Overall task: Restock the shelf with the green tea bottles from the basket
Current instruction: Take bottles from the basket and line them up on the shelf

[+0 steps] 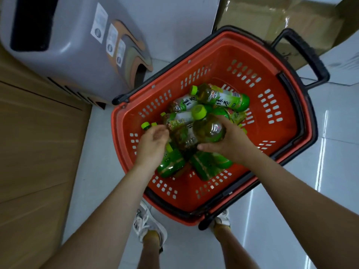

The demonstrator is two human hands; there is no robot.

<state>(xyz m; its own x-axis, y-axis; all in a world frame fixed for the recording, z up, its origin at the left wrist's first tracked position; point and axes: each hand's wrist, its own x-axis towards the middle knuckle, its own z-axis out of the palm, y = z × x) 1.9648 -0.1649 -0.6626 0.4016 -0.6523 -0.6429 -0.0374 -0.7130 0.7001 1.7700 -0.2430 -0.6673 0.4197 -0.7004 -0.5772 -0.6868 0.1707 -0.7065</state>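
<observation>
Green-labelled tea bottles (pixel 196 133) with lime caps and amber liquid lie heaped in a red basket (pixel 242 61) on the tiled floor (pixel 340 152), long axes pointing various ways. Right hand (pixel 231 141), fingers clamped on one bottle (pixel 208 127), cap up and tilted away. Left hand (pixel 153 142), fingers loosely curled, just over the heap.
</observation>
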